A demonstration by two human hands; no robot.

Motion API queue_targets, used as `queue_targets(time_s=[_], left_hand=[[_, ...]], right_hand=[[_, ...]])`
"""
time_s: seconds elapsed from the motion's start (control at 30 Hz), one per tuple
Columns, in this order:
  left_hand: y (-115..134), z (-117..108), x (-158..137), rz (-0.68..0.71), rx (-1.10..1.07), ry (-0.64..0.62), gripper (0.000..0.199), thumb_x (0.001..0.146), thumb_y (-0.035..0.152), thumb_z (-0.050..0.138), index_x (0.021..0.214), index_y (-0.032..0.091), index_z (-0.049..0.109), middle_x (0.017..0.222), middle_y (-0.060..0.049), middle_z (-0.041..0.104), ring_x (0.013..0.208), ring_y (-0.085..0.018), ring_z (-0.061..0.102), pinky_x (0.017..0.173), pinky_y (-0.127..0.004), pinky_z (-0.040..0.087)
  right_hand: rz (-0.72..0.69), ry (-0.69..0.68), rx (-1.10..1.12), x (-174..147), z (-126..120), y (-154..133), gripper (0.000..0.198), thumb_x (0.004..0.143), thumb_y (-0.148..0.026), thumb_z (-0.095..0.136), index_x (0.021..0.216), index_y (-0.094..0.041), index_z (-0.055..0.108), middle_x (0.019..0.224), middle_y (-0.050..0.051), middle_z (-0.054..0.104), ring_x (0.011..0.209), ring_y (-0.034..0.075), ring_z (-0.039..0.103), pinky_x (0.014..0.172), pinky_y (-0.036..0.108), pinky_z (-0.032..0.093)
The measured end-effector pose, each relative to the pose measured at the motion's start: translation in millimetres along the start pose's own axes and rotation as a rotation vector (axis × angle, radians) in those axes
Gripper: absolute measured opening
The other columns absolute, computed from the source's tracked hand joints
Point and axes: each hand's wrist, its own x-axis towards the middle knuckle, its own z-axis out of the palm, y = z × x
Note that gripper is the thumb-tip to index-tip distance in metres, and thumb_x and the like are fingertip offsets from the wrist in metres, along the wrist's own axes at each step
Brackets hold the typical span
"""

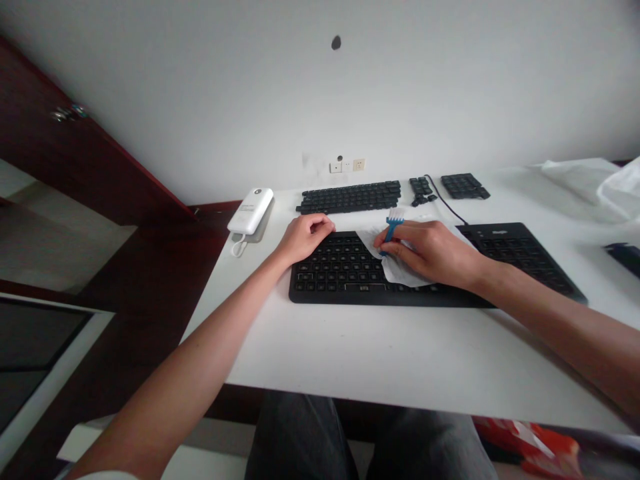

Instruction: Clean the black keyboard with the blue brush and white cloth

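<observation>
The black keyboard base (pixel 320 293) lies across the centre and right-centre of the frame, its key sockets bare on the left part. Over its middle, the right hand (pixel 433 247) pinches a small blue brush (pixel 390 232) between thumb and forefinger, the white bristles pointing to the top of the frame and the narrow end slanting down to the sockets; whether that end touches them cannot be told. A white tissue (pixel 407 272) lies beneath this hand, over part of the sockets.

To do this well, the person would probably want light, short strokes along one row at a time, the tissue kept clear of the spot being worked, and the base held so that it does not slide.

The right forearm enters from the lower right, wrist low over the base. The left forearm rises from the lower left, and the left hand (pixel 307 237) sits at the base's upper-left corner, fingers curled inward with the thumb close to them; whether they grip anything cannot be told.

Beyond, at upper centre, loose keycaps (pixel 350 197) lie in rows on the white table (pixel 320 347)
</observation>
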Motion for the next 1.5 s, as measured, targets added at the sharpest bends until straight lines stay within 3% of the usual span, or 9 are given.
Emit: queue_targets(time_s=[0.13, 0.47, 0.9, 1.13, 1.5], left_hand=[[0.8, -0.4, 0.2, -0.001, 0.0, -0.003, 0.029, 0.103, 0.04, 0.059, 0.087, 0.02, 0.073, 0.091, -0.003, 0.073, 0.085, -0.02, 0.066, 0.083, -0.033, 0.048], [2.4, 0.3, 0.2, -0.009, 0.018, -0.004, 0.029, 0.103, 0.039, 0.058, 0.088, 0.02, 0.073, 0.092, -0.004, 0.073, 0.085, -0.02, 0.066, 0.083, -0.034, 0.049], [1.2, 0.0, 0.5, -0.009, 0.016, 0.0, 0.03, 0.103, 0.041, 0.058, 0.088, 0.02, 0.074, 0.092, -0.004, 0.073, 0.086, -0.021, 0.066, 0.084, -0.034, 0.049], [-1.9, 0.9, 0.1, -0.005, 0.005, 0.008, 0.027, 0.102, 0.039, 0.06, 0.089, 0.02, 0.074, 0.092, -0.004, 0.074, 0.087, -0.021, 0.066, 0.086, -0.035, 0.05], [-1.8, 0.2, -0.6, -0.008, 0.012, 0.002, 0.028, 0.102, 0.041, 0.06, 0.09, 0.021, 0.074, 0.094, -0.004, 0.074, 0.088, -0.021, 0.066, 0.087, -0.035, 0.051]], right_hand=[[-0.032, 0.009, -0.09, -2.1, 1.3, -0.2, 0.027, 0.105, -0.031, 0.051, 0.097, -0.019, 0.074, 0.082, 0.006, 0.074, 0.072, 0.021, 0.069, 0.068, 0.033, 0.049], [-0.068, 0.026, -0.089, -1.2, -0.9, -0.5, 0.027, 0.104, -0.029, 0.052, 0.097, -0.022, 0.077, 0.084, 0.004, 0.079, 0.071, 0.02, 0.071, 0.067, 0.032, 0.051], [0.013, 0.078, -0.117, -2.4, -1.4, -6.5, 0.027, 0.103, -0.03, 0.055, 0.095, -0.021, 0.079, 0.083, 0.006, 0.079, 0.069, 0.02, 0.07, 0.065, 0.033, 0.049], [0.081, 0.084, -0.065, -2.0, -1.0, -1.5, 0.022, 0.1, -0.033, 0.06, 0.091, -0.024, 0.078, 0.077, 0.002, 0.078, 0.062, 0.018, 0.068, 0.061, 0.031, 0.047], [0.056, 0.059, -0.044, -1.4, -3.6, -1.3, 0.02, 0.099, -0.032, 0.061, 0.093, -0.023, 0.078, 0.08, 0.003, 0.079, 0.065, 0.018, 0.069, 0.064, 0.03, 0.047]])
